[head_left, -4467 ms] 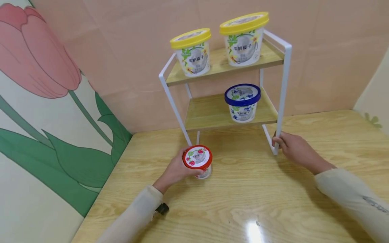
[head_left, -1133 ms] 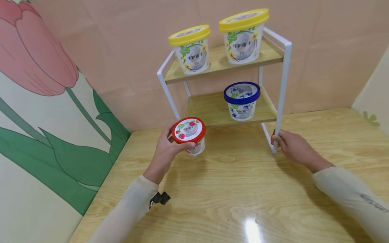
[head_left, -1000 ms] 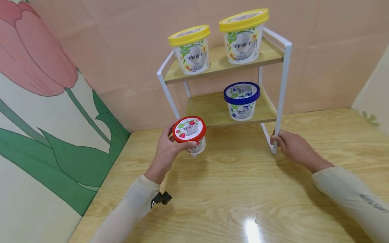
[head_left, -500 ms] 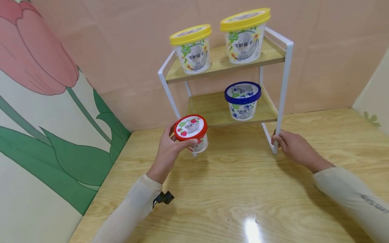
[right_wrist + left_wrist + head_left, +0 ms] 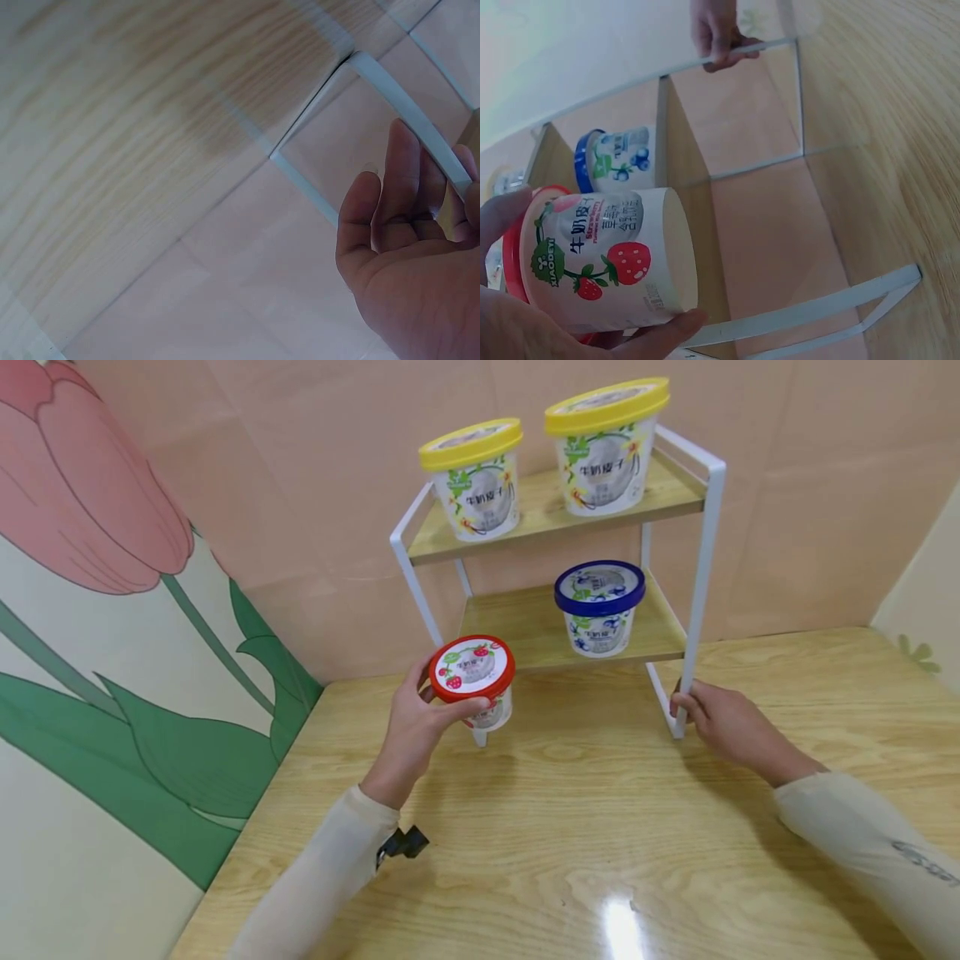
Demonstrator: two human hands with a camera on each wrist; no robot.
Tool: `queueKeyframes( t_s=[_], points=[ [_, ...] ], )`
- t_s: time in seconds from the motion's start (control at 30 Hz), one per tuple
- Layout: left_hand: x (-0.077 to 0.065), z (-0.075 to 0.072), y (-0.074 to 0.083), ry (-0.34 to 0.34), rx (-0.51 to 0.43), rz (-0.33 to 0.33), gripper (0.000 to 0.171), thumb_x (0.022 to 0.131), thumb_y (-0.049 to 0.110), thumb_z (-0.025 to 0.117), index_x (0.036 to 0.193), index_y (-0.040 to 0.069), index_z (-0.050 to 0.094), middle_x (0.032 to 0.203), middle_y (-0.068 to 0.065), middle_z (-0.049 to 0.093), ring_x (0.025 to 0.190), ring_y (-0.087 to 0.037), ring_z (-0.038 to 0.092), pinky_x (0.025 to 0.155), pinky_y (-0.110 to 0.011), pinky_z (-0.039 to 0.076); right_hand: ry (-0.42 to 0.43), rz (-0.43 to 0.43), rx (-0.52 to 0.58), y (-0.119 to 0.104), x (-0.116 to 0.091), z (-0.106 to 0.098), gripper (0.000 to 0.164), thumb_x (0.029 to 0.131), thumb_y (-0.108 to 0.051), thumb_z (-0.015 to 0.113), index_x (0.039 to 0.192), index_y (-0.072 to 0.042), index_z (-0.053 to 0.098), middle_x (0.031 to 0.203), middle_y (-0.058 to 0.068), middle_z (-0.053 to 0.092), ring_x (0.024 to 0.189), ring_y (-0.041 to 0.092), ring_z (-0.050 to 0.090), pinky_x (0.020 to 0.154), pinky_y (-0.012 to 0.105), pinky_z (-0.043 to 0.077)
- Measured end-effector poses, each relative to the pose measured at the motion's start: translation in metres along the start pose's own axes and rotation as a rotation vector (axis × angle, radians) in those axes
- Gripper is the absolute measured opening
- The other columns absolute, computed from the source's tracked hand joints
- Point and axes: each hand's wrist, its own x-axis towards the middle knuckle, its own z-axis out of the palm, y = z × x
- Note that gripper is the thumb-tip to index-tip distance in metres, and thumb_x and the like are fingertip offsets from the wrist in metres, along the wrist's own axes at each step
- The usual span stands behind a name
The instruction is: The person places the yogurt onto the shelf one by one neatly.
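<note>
My left hand (image 5: 414, 727) grips a paper tub with a red lid (image 5: 472, 668) and strawberry print, raised in front of the shelf's left legs. In the left wrist view the strawberry tub (image 5: 604, 259) lies sideways across the picture, thumb and fingers round it. Low on the right front leg of the two-tier shelf (image 5: 697, 602), my right hand (image 5: 723, 722) holds the white metal frame. The right wrist view shows its fingers (image 5: 397, 176) behind the white bar (image 5: 409, 116). On the lower tier stands a blue-lidded blueberry tub (image 5: 600, 610), right of the strawberry tub.
Two yellow-lidded tubs, a left one (image 5: 480, 485) and a right one (image 5: 607, 452), stand on the upper tier. The wood-grain table (image 5: 570, 827) runs back to a pink wall covering (image 5: 322, 527). A tulip-painted panel (image 5: 97, 710) borders the left side.
My left hand has raised the strawberry tub from near the tabletop to about the lower tier's front edge, lately drifting slightly up and right. The right hand keeps its hold on the leg.
</note>
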Motion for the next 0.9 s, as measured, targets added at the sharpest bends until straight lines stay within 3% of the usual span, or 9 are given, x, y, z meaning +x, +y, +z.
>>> queueKeyframes(
  t_s=[0.3, 0.63, 0.9],
  points=[
    [0.0023, 0.0004, 0.0034, -0.044, -0.003, 0.015, 0.086, 0.078, 0.021, 0.084, 0.149, 0.028, 0.037, 0.143, 0.006, 0.045, 0.132, -0.023, 0.047, 0.100, -0.040, 0.054, -0.037, 0.031, 0.053, 0.0022, 0.0001, 0.0004, 0.027, 0.107, -0.020, 0.041, 0.091, -0.010, 0.061, 0.089, 0.012, 0.074, 0.085, 0.036, 0.072, 0.073, 0.055, 0.055],
    [0.0060, 0.0034, 0.0084, -0.093, 0.002, 0.050, 0.084, 0.078, 0.023, 0.083, 0.149, 0.030, 0.038, 0.143, 0.006, 0.047, 0.132, -0.024, 0.046, 0.098, -0.040, 0.054, -0.038, 0.037, 0.055, 0.0023, -0.0006, 0.0002, 0.027, 0.107, -0.020, 0.041, 0.091, -0.010, 0.061, 0.089, 0.014, 0.073, 0.085, 0.037, 0.072, 0.072, 0.054, 0.055],
    [0.0070, 0.0035, 0.0102, -0.094, -0.021, 0.053, 0.083, 0.079, 0.020, 0.082, 0.149, 0.029, 0.040, 0.143, 0.005, 0.048, 0.130, -0.024, 0.046, 0.099, -0.039, 0.054, -0.046, 0.046, 0.063, 0.0003, 0.0002, -0.0013, 0.028, 0.107, -0.021, 0.041, 0.091, -0.009, 0.061, 0.089, 0.014, 0.073, 0.086, 0.038, 0.072, 0.073, 0.054, 0.055]
  ],
)
